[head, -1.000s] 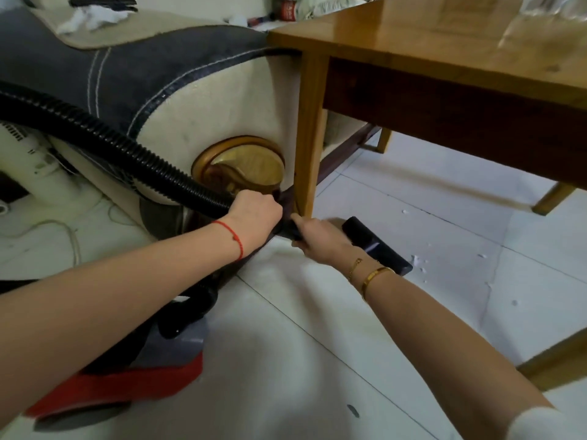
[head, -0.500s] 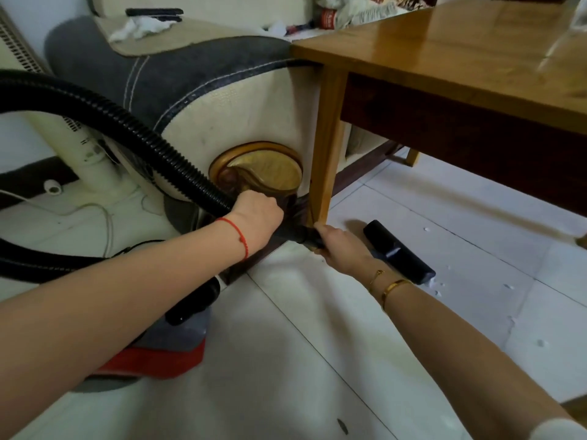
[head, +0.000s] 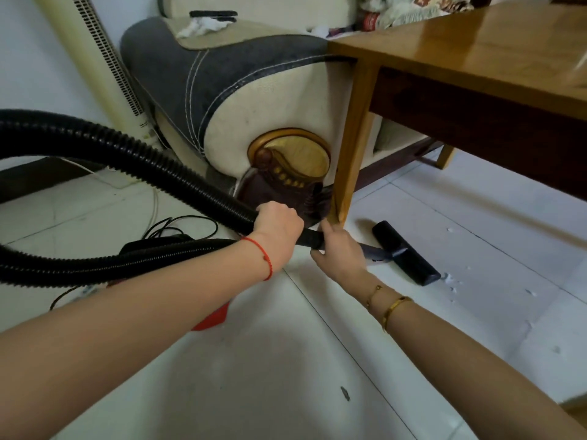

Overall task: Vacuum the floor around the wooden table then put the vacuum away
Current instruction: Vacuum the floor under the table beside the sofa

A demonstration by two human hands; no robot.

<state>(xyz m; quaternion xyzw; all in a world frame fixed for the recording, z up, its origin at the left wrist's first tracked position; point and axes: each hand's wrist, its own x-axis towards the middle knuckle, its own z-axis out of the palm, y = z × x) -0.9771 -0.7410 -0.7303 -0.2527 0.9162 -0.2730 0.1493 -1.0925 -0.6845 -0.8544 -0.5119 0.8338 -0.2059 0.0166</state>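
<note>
- The left hand [head: 278, 228] is wrapped around the black hose [head: 178, 182] where its ribbing ends at the smooth cuff.
- The right hand [head: 341, 254] is closed on the wand just ahead of the left, the two nearly touching; its fingertips are close against the foot of the table leg [head: 352, 138], though contact cannot be told.
- The nozzle [head: 406, 252] lies on the floor [head: 286, 376] just beyond the right hand, ahead and to its right. Its long axis runs across the wand, slanting from far-left to near-right.
- The right hand is the nearer one to the nozzle, so it likely steers while the left feeds hose.
- White crumbs [head: 451, 281] lie touching or just past the nozzle's near-right end, with more scattered farther right under the table [head: 476, 49]. By my reading, the next stroke goes rightward, away from the leg.
- The vacuum body [head: 212, 319] sits below the left forearm, mostly hidden; only a red edge shows.
- The sofa [head: 222, 90] stands beyond both hands, behind the leg.
- No brand or label can be read; print on a packet at the far top is too blurred.
</note>
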